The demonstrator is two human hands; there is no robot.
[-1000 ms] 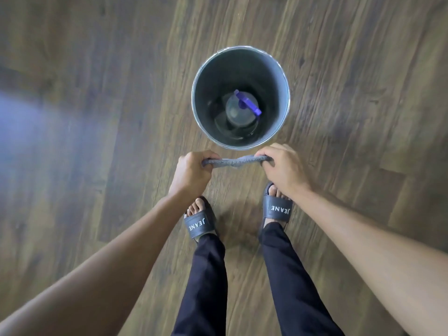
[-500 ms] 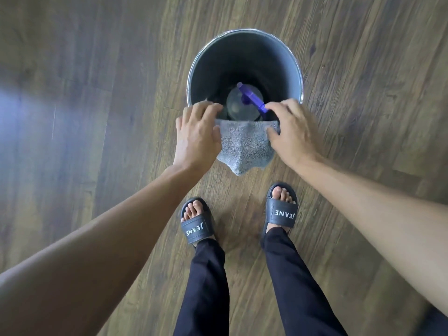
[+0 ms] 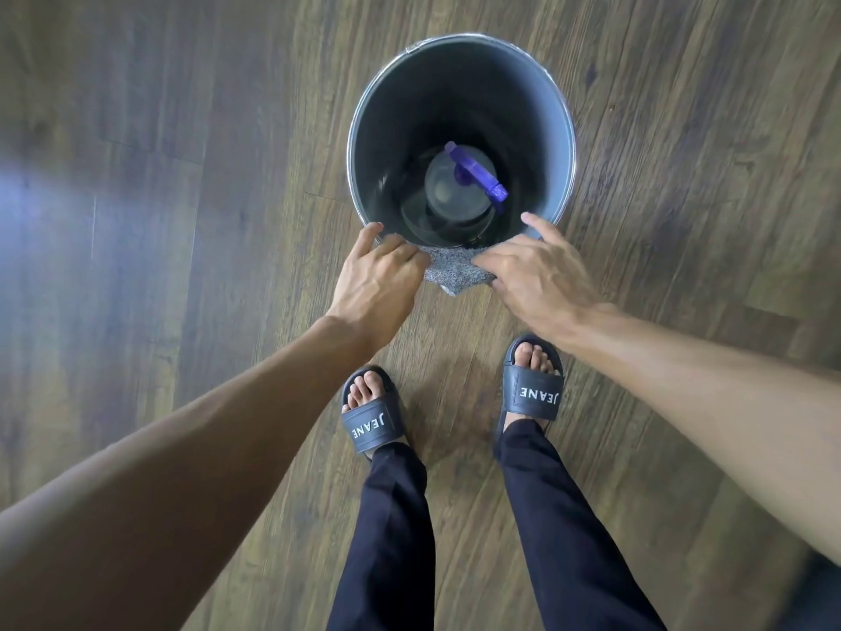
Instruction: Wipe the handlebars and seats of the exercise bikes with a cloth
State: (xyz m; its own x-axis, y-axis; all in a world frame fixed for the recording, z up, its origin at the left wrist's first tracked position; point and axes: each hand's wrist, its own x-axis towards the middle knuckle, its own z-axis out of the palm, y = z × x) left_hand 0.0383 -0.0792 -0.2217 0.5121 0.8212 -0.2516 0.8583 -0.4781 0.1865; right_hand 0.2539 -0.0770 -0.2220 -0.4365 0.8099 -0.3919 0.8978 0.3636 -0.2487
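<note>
A grey cloth (image 3: 455, 271) hangs over the near rim of a metal bucket (image 3: 567, 129) on the wood floor. My left hand (image 3: 374, 280) rests on the cloth's left edge with the fingers spread, the index finger on the rim. My right hand (image 3: 539, 276) lies over the cloth's right edge, fingers also apart. Neither hand visibly pinches the cloth. A clear spray bottle with a purple trigger head (image 3: 475, 176) stands inside the bucket. No exercise bike is in view.
My feet in dark slippers (image 3: 374, 422) (image 3: 533, 390) stand just in front of the bucket. Dark wood-plank flooring (image 3: 182, 220) surrounds it on all sides, with a pale glare patch at the left.
The cloth went from being stretched taut between both fists to lying draped over the bucket's near rim. My fingers have loosened and spread on it, and the view has moved closer.
</note>
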